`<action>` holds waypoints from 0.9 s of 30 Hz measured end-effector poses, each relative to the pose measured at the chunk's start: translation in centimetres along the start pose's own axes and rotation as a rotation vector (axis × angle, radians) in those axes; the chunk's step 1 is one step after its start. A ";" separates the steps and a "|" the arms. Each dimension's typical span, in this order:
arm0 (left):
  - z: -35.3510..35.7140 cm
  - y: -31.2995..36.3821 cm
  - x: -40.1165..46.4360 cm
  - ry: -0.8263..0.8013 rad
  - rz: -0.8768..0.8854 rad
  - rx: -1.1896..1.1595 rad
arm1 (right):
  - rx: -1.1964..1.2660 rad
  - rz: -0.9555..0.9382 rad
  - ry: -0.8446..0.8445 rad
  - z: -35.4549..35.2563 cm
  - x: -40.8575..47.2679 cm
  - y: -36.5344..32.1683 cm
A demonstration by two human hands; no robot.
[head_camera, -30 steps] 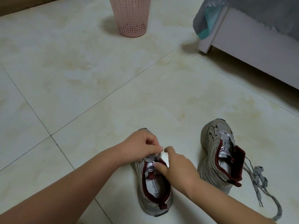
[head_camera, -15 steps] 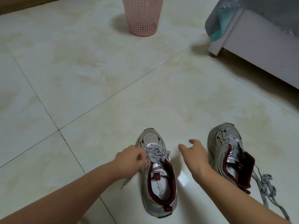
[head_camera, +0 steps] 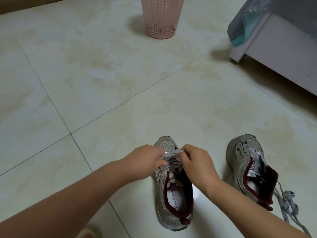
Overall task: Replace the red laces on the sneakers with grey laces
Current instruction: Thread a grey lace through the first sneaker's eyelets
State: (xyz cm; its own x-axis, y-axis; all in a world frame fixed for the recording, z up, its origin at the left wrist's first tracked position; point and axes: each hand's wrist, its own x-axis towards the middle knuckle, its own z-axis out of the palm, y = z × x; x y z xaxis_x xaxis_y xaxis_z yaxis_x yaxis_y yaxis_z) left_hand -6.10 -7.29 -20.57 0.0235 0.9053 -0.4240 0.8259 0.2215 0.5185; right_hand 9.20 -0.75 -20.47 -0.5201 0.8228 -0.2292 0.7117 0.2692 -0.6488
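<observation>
Two silver-grey sneakers with dark red collars stand on the tiled floor. The left sneaker (head_camera: 173, 200) is laced with a grey lace (head_camera: 169, 154) near its toe. My left hand (head_camera: 145, 162) and my right hand (head_camera: 197, 162) both pinch that lace over the front eyelets, one on each side. The right sneaker (head_camera: 248, 165) stands apart to the right with no lace in its eyelets. A loose grey lace (head_camera: 288, 203) lies in a tangle on the floor beside its heel. No red lace is visible.
A pink perforated basket (head_camera: 162, 18) stands at the far middle. A white furniture base (head_camera: 277, 54) with grey and teal fabric hanging over it fills the upper right. A pale slipper toe (head_camera: 87, 233) shows at the bottom edge.
My right hand came back from beside the right sneaker to the left sneaker's toe. Both hands now pinch the grey lace over the front eyelets.
</observation>
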 end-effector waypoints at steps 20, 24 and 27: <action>3.2 -1.2 -0.2 0.025 -0.309 -0.926 | -0.056 -0.246 0.017 1.3 -2.6 1.9; 4.0 -1.3 -0.2 0.077 -0.325 -0.776 | -0.193 -0.221 -0.039 2.2 -2.3 2.2; 4.1 -1.3 0.0 0.151 -0.274 -0.539 | -0.198 -0.115 -0.117 2.4 -1.7 2.1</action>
State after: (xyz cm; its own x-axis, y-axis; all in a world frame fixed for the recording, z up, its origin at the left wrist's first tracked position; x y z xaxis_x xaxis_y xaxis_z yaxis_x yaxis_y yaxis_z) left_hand -4.82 -9.06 -24.30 -0.2613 0.8220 -0.5060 0.3890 0.5694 0.7242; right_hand 10.45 -2.80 -23.25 -0.6461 0.7206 -0.2516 0.7172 0.4603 -0.5233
